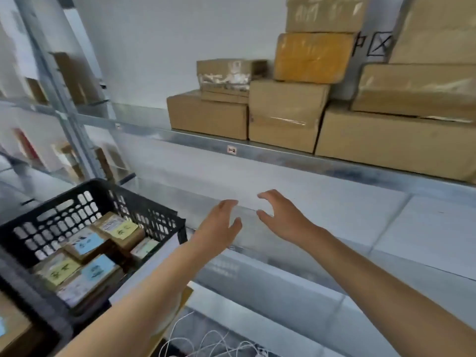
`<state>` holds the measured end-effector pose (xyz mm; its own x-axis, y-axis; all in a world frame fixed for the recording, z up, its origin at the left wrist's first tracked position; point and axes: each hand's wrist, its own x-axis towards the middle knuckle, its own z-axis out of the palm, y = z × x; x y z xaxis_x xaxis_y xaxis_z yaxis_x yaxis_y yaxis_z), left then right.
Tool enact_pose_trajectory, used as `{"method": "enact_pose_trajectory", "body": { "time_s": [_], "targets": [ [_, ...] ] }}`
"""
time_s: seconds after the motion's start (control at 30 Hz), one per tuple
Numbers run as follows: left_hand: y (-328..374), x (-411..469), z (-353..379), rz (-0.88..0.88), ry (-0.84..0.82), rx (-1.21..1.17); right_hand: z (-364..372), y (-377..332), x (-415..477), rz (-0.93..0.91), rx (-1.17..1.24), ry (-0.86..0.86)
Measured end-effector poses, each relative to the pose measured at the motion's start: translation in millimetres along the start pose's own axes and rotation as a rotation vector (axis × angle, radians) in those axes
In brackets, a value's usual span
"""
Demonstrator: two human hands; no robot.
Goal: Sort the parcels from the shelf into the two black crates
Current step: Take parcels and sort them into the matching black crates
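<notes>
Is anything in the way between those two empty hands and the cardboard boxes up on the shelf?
Nothing visible blocks them. The left hand and right hand are open and empty, below the shelf edge. The parcels stand above at the shelf's front. The black crate sits off to the left.

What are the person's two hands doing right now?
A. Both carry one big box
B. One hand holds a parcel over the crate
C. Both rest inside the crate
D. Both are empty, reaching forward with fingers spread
D: the left hand and right hand are open and hold nothing, stretched out in front of the shelf edge, beside the black crate.
</notes>
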<state>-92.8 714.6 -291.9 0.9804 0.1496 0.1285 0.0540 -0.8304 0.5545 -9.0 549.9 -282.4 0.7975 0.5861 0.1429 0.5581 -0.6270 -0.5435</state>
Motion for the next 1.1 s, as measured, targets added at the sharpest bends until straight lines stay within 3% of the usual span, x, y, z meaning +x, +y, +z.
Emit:
{"method": "enact_pose_trajectory", "body": {
  "time_s": [0.37,0.63,0.77,0.93,1.1],
  "targets": [
    [235,-7,77,0.588,-0.153,-0.08,-156,90,-202,0.418,-0.123,0.407],
    [388,-17,97,0.875,-0.254,-0.147,-256,105,-302,0.54,-0.246,0.641],
    [445,-13,100,0.927,-0.264,-0.234,-300,117,-319,0.548,-0.275,0.723],
    [491,10,115,0.949,-0.25,-0.284,-348,136,-318,0.539,-0.334,0.707],
    [524,33,129,0.887,-0.249,-0.29,-390,173,-319,0.561,-0.368,0.718]
  ]
}}
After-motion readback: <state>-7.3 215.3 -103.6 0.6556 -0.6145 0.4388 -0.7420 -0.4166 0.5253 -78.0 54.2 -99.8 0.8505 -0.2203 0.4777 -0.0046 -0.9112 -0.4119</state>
